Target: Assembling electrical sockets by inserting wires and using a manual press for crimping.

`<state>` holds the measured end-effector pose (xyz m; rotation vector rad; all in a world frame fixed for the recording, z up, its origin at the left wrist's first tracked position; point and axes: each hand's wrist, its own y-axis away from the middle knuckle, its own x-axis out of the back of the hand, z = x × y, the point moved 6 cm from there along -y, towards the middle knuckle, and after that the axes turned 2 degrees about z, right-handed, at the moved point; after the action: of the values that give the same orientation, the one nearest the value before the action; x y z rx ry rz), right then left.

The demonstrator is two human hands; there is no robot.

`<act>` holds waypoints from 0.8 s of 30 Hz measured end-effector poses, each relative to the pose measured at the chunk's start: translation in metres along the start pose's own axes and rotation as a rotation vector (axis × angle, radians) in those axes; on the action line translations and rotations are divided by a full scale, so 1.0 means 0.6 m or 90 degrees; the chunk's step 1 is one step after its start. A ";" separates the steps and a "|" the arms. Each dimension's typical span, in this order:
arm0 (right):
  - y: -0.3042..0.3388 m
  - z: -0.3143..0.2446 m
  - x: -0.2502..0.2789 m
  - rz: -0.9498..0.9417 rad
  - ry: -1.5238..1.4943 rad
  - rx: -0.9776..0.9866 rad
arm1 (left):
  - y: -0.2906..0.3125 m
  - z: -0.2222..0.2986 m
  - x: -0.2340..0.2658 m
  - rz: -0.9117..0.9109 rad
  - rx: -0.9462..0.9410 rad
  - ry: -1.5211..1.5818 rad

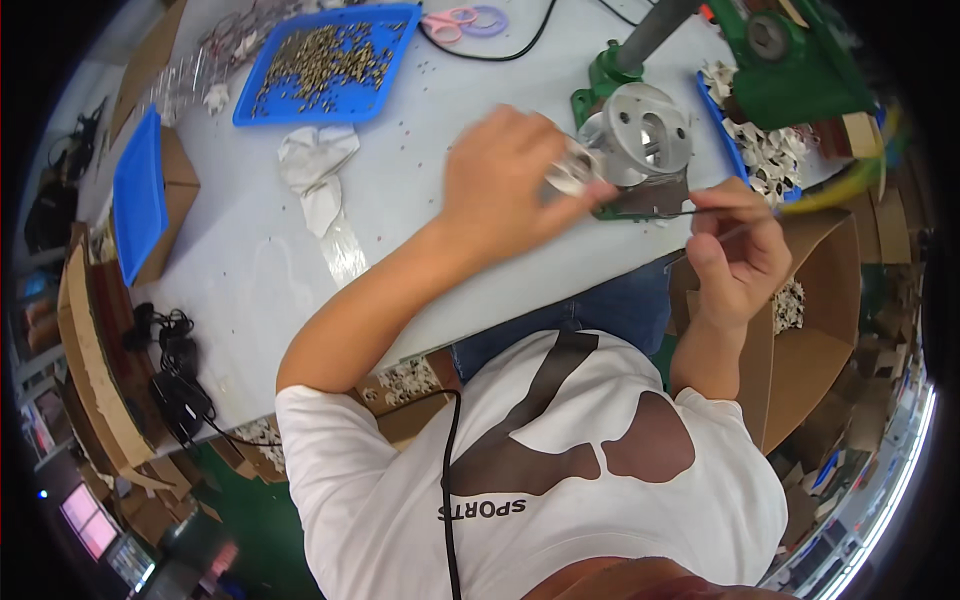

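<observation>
My left hand (pixel 505 180), smeared by motion, is beside the round metal fixture (pixel 640 125) of a green bench press (pixel 800 70). A small whitish, partly clear part (pixel 574 172) shows between its thumb and fingers; its exact kind is blurred. To the right of the fixture, my right hand (pixel 738 255) pinches a thin dark pointed tool (pixel 690 212), like tweezers. Its tip points left, over the dark base plate (pixel 650 195) below the fixture.
A blue tray (pixel 375 108) of small brass-coloured pieces lies at the far left near pink scissors (pixel 448 22). A crumpled white cloth (pixel 315 165) rests on the table. Behind my right hand, a blue tray (pixel 735 150) holds white parts. A cardboard box (pixel 825 330) stands at the right.
</observation>
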<state>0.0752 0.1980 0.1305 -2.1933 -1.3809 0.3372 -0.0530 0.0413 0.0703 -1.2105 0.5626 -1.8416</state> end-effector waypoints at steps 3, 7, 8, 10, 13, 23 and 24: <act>0.025 0.037 0.034 0.097 0.032 -0.087 | 0.001 -0.050 0.000 -0.005 0.056 -0.160; 0.042 0.078 0.107 0.156 0.043 -0.050 | 0.017 -0.077 -0.017 -0.120 0.189 -0.192; 0.042 0.089 0.124 0.168 0.043 -0.043 | 0.016 -0.077 -0.020 -0.123 0.176 -0.192; 0.041 0.118 0.162 0.221 0.176 -0.100 | 0.019 -0.076 -0.018 -0.117 0.188 -0.181; 0.018 0.142 0.216 0.270 0.370 -0.140 | 0.011 -0.065 -0.009 -0.107 0.197 -0.173; -0.107 0.147 0.268 0.263 0.837 0.040 | 0.000 -0.060 -0.017 -0.277 0.337 -0.250; -0.113 0.151 0.268 0.252 0.864 0.020 | 0.006 -0.062 -0.021 -0.239 0.326 -0.249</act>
<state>0.0533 0.3915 0.1026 -1.8881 -0.1842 -0.8582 -0.0828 0.0472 0.0449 -1.3189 -0.3586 -1.8178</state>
